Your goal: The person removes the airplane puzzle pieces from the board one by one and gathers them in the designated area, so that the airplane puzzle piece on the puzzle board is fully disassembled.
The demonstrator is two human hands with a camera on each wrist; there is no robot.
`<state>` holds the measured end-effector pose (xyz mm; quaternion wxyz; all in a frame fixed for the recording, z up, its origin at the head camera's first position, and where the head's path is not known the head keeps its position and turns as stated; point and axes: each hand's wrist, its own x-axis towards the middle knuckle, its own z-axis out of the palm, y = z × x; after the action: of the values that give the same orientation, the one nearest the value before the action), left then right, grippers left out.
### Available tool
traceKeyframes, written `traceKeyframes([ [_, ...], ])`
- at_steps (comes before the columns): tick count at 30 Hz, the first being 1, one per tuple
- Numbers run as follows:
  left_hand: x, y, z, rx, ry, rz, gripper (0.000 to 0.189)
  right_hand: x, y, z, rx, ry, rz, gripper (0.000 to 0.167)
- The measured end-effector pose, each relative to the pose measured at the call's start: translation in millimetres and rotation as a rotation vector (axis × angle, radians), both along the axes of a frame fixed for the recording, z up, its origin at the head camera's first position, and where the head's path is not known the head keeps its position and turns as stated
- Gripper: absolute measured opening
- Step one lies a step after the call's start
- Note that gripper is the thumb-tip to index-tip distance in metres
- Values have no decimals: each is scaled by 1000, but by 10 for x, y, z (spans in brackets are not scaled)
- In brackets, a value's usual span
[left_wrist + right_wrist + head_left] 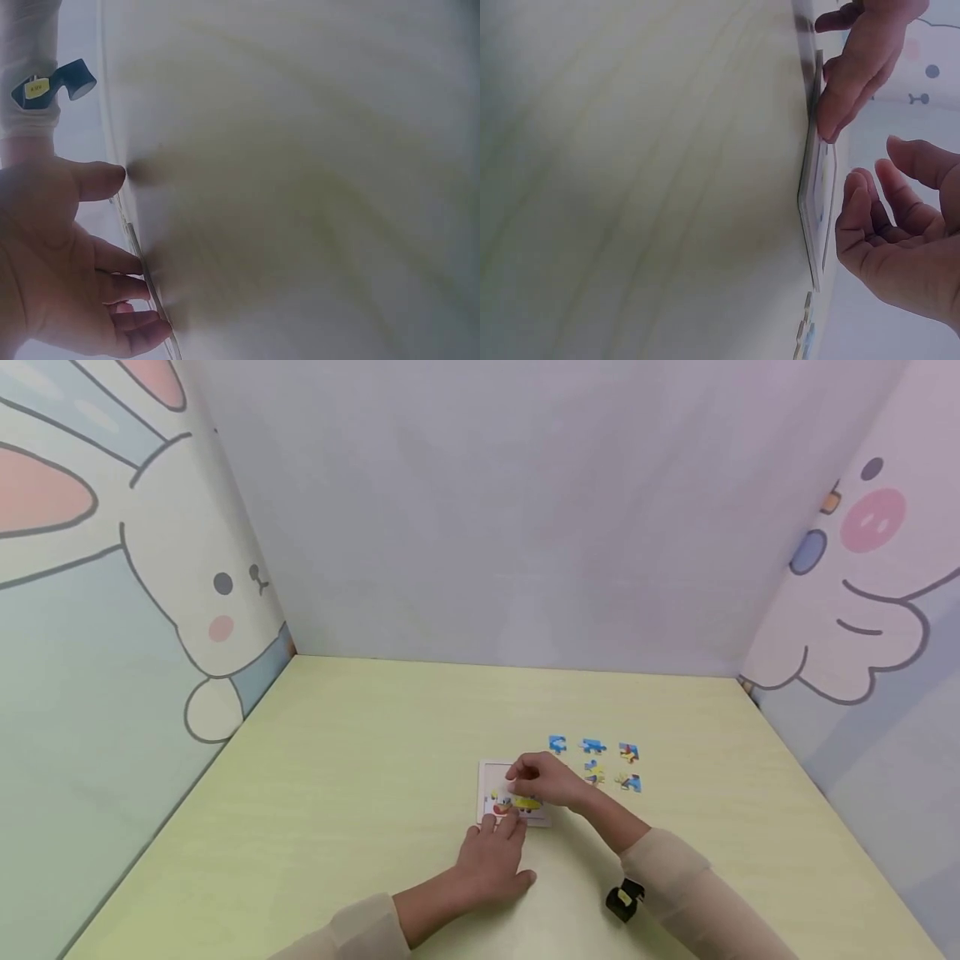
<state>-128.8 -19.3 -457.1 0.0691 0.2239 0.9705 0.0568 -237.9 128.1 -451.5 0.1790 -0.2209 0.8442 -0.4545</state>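
A small square jigsaw board (482, 789) with a pale rim lies on the table, with yellow and red picture pieces (527, 804) in its lower part. My left hand (491, 864) rests its straight fingertips on the board's near edge; in the left wrist view, the fingers (135, 289) touch the thin board edge (154, 292). Over the board's right side hovers my right hand (551, 781), fingers loosely curled. From the right wrist view, thumb and fingertips of that hand (904, 232) stand apart, with nothing visible between them, beside the board (807, 217).
Several loose jigsaw pieces (592, 746) lie right of the board, some partly behind my right hand. A black wrist device (624, 900) sits by the right sleeve. The pale yellow table (360, 743) meets a plain back wall (510, 527) and cartoon-printed side walls.
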Motion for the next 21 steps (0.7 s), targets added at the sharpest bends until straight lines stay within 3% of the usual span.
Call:
traceKeyframes([
  [10, -31, 17, -63, -27, -10, -4, 69, -146, -146, -82, 137, 94, 142, 7],
  [16, -24, 34, -39, -29, 3, 18, 66, -201, -175, -94, 151, 54, 225, 4],
  [21, -13, 38, -26, -45, 0, 34, 66, -212, -223, -98, 163, 14, 219, 4],
])
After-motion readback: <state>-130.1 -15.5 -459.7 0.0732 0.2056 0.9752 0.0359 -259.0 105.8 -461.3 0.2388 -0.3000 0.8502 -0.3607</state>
